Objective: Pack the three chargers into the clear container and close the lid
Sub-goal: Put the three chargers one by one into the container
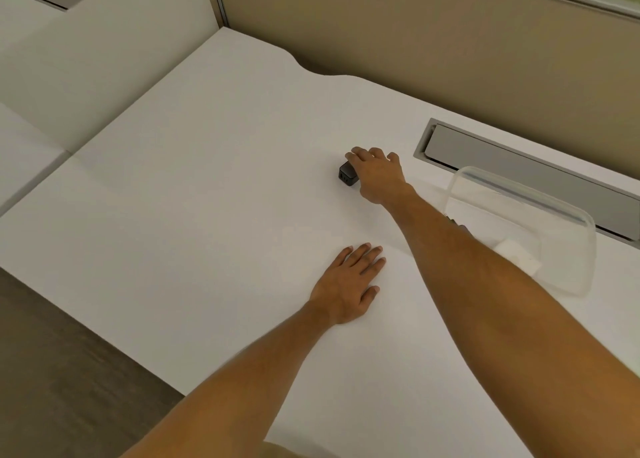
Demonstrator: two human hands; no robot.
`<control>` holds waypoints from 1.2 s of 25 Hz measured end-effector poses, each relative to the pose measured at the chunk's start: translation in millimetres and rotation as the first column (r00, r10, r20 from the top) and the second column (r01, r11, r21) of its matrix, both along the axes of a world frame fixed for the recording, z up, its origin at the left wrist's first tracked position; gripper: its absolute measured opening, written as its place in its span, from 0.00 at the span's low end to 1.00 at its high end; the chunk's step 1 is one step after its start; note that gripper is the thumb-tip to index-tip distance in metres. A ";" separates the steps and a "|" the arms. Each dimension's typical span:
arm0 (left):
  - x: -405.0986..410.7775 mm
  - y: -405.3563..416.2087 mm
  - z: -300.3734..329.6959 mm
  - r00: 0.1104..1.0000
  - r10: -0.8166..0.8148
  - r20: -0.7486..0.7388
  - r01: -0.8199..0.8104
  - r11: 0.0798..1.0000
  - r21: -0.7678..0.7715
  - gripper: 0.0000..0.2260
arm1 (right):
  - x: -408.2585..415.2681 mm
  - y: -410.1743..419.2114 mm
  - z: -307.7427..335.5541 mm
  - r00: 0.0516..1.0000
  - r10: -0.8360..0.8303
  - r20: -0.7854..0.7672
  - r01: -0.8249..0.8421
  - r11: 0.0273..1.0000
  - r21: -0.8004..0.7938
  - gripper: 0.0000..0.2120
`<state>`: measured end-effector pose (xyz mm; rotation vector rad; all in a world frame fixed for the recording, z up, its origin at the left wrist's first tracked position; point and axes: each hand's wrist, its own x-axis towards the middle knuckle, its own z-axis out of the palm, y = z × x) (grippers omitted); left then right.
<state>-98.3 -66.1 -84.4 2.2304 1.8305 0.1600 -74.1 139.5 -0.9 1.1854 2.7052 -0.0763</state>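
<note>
Bench (207, 187), white, seen from above, with both bare forearms reaching onto it. The right hand (377, 173) is stretched to the far middle of the bench, fingers curled over a black charger (347, 173); the fingers touch its top and right side, while its left face with small ports stays exposed. The charger sits on the bench surface, and whether the hand has fully gripped it cannot be told. The left hand (349, 284) lies flat and open, palm down, on the near middle of the bench, holding nothing. The clear container (568, 250) stands at the right, just beside the right forearm, its top open. Inside it, near the left wall, lies a white charger (517, 255); a small dark object shows at the container's left edge, mostly hidden by the forearm, and cannot be identified. A grey cable slot (485, 153) is set into the bench beyond the container. A beige partition (415, 42) rises along the far edge.
</note>
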 end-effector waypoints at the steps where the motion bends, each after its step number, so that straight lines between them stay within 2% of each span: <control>1: 0.1 0.0 -0.5 1.000 0.000 -0.002 0.000 1.000 0.000 0.25 | -2.8 0.4 -2.3 1.000 0.008 0.003 -0.008 1.000 0.004 0.31; 8: 1.3 0.3 -2.0 1.000 0.001 -0.004 -0.001 1.000 -0.005 0.25 | -13.7 0.8 -17.1 0.999 0.033 0.041 -0.033 0.999 -0.004 0.28; 14: 1.6 -0.2 -2.5 1.000 0.006 0.012 -0.006 1.000 0.004 0.25 | -14.9 -3.1 -22.1 0.995 0.089 0.048 -0.096 0.985 0.144 0.19; 19: 0.6 -0.4 -1.0 1.000 0.005 0.008 -0.005 1.000 -0.001 0.25 | -7.9 -2.6 -19.3 0.985 0.153 0.079 -0.167 0.961 0.219 0.18; 25: 0.3 0.1 -0.8 1.000 0.002 -0.002 -0.002 1.000 -0.011 0.26 | 10.6 -0.8 -14.8 0.989 0.146 0.007 -0.139 0.925 0.352 0.21; 30: -0.1 -1.4 0.8 1.000 0.000 -0.006 0.000 1.000 -0.012 0.26 | 30.8 8.2 5.4 0.988 0.100 -0.116 -0.044 0.909 0.414 0.23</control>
